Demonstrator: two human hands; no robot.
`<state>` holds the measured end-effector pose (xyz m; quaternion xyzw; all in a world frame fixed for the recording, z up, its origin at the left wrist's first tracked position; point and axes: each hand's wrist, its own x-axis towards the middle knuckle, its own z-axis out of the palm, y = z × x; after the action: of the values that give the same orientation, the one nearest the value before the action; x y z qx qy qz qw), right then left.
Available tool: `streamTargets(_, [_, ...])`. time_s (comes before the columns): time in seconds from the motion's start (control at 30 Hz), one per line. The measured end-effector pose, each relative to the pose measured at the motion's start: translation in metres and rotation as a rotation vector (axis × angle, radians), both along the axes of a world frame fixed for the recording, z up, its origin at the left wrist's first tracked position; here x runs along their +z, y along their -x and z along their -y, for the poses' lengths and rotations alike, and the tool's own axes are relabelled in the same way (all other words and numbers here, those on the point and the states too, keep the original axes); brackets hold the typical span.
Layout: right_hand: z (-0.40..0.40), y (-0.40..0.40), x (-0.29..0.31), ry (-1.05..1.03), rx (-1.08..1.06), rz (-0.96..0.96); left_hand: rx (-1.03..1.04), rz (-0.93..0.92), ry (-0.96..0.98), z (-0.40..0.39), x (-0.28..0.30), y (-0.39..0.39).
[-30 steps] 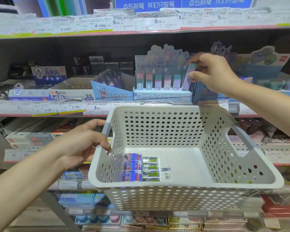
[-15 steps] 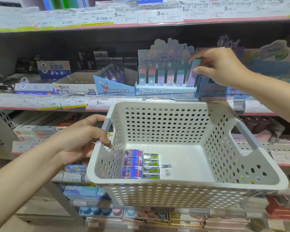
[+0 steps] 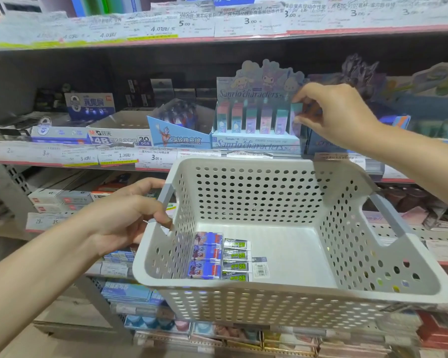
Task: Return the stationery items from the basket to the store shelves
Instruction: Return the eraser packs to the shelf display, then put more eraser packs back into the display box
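My left hand (image 3: pixel 124 215) grips the left handle of a white perforated basket (image 3: pixel 282 293) held in front of the shelves. Inside it, by the left wall, lie several blue and green packed erasers (image 3: pixel 219 257). My right hand (image 3: pixel 334 112) pinches a small pastel eraser box (image 3: pixel 295 117) that stands upright in the rightmost slot of the Sanrio display box (image 3: pixel 256 140) on the middle shelf. Several similar pastel boxes stand in a row to its left.
A blue triangular eraser display (image 3: pixel 177 136) and a 4B eraser carton (image 3: pixel 117 138) stand left of the Sanrio box. Price tags line each shelf edge (image 3: pixel 88 157). More stationery boxes fill the shelves below and to the right.
My right hand has lowered the pastel box from a tilt into the display's right slot, upright. The view has shifted slightly; the basket stays held.
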<state>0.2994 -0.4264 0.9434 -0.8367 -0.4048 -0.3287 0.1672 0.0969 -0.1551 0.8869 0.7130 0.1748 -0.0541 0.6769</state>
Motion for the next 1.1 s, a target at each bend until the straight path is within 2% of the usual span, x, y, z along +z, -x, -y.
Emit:
streamTargets(0.1, [0.003, -0.002, -0.001, -0.011, -0.074, 0.101, 0.014, 0.004, 0.006, 0.002, 0.001, 0.001])
streamTargets(0.47, [0.006, -0.004, 0.002, -0.12, -0.097, 0.008, 0.055, -0.025, 0.004, 0.002, 0.003, 0.013])
streamTargets(0.7, [0.015, -0.003, 0.002, -0.014, 0.033, 0.063, 0.078, -0.014, 0.012, -0.004, -0.005, 0.016])
streamTargets(0.9, [0.005, -0.005, 0.003, 0.03, 0.025, -0.029, 0.046, -0.017, 0.015, -0.022, -0.011, 0.011])
streamTargets(1.0, [0.0, -0.004, 0.002, 0.048, -0.023, -0.068, 0.017, 0.002, 0.001, -0.036, -0.01, 0.007])
streamTargets(1.1, [-0.006, 0.001, 0.006, 0.061, -0.123, -0.017, -0.01, 0.013, -0.005, -0.058, -0.005, 0.007])
